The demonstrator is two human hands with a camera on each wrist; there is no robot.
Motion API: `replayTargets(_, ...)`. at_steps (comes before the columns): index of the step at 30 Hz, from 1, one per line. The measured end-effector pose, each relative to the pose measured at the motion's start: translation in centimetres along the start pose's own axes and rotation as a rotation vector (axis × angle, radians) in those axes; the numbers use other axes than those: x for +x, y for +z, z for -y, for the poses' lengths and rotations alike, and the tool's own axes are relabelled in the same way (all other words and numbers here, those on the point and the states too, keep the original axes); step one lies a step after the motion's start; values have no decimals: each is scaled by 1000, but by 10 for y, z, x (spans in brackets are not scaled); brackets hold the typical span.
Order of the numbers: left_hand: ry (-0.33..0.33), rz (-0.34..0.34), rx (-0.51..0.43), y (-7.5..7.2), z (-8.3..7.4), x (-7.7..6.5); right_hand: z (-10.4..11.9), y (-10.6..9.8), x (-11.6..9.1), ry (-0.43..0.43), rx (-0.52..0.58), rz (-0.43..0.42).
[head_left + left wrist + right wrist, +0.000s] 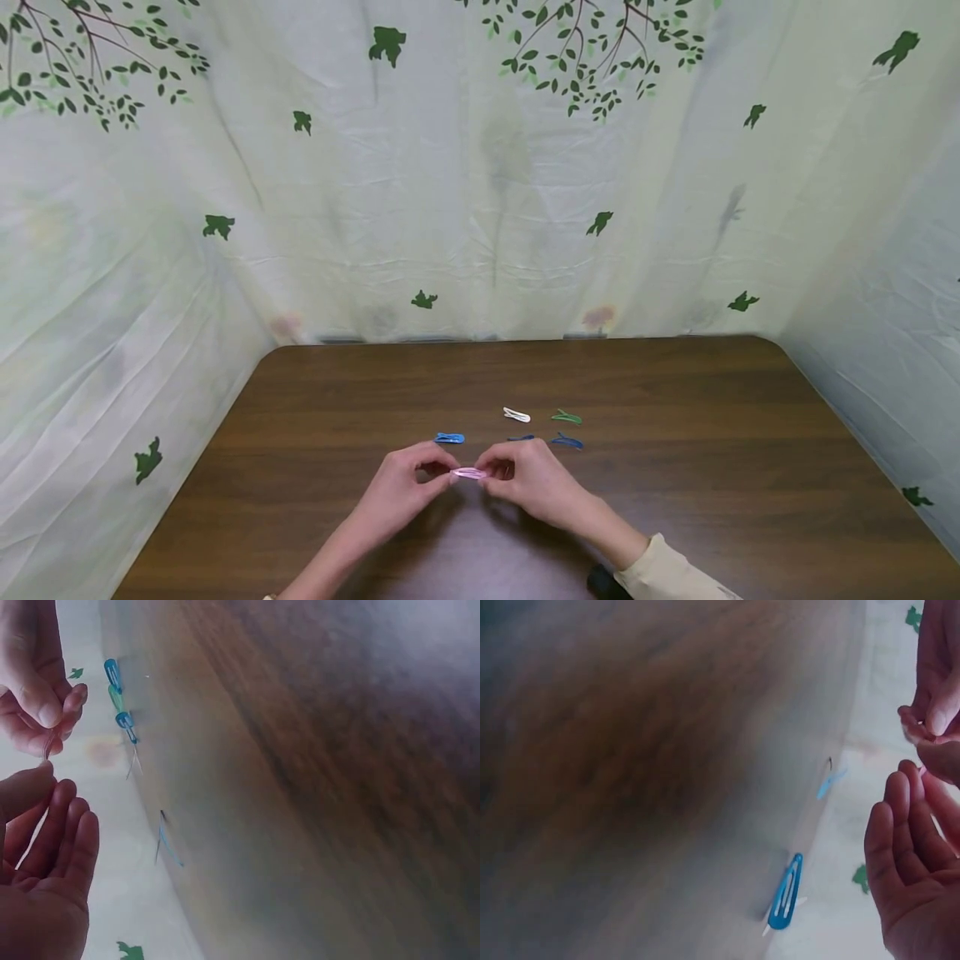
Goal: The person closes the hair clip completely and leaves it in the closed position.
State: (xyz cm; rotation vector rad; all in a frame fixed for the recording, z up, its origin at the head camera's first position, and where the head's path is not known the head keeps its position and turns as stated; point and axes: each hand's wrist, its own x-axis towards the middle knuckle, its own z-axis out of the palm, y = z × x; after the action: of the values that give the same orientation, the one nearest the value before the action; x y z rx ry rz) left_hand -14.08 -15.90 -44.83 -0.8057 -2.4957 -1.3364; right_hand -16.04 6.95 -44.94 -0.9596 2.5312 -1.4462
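Observation:
A pink snap hair clip (469, 473) is held above the table between both hands. At its left end, the left hand (405, 483) pinches it with thumb and fingertips. The right hand (534, 477) pinches the opposite end the same way. Just beyond the hands lie a light blue hair clip (450, 437) and a dark blue hair clip (567, 441). Another blue clip (521, 437) is partly hidden behind the right hand. Farther back are a white hair clip (517, 414) and a green hair clip (566, 416), both with their parts spread apart.
The brown wooden table (337, 392) reaches back to a pale cloth backdrop (450, 183) printed with leaves. Cloth also hangs along both sides. A black object (606, 582) shows beside the right sleeve (667, 571) at the near edge of view.

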Motion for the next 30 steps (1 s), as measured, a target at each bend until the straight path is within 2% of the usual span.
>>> replayTargets(13,-192,88,24,0,12,-1,-3,9,12,84,-109,41)
replayTargets(19,-216,138,71,1,19,-2,-6,13,19,98,-152,92)
replayTargets(30,-201,204,106,1,26,3,-11,14,28,63,-221,158)
